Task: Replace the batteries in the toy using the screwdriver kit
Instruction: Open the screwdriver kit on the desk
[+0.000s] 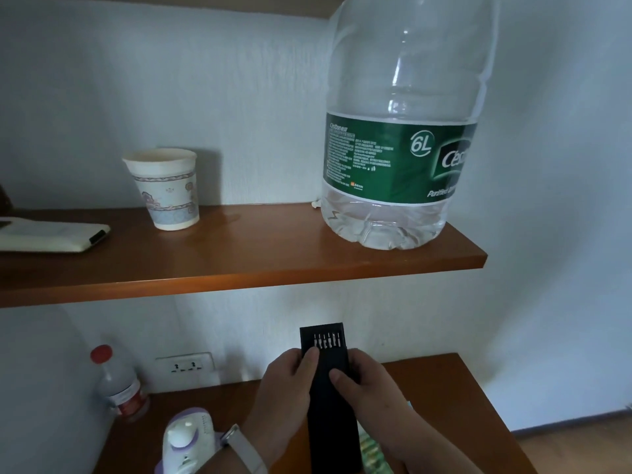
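The black screwdriver kit [329, 388] is held upright above the desk, its inner tray slid partly out at the top so a row of metal bits shows. My left hand [285, 395] grips the kit's left side, thumb lying near the bits. My right hand [372, 395] grips the right side, with the thumb pressed on the front of the case. A white and purple toy [186, 439] lies on the desk at the lower left, beside my left wrist with its watch strap.
A wooden shelf [273, 265] juts out above the hands and carries a large 6L water bottle [400, 131], a paper cup [166, 188] and a notebook [51, 236]. On the desk [444, 388] stands a small red-capped bottle [118, 384] near a wall socket [184, 366].
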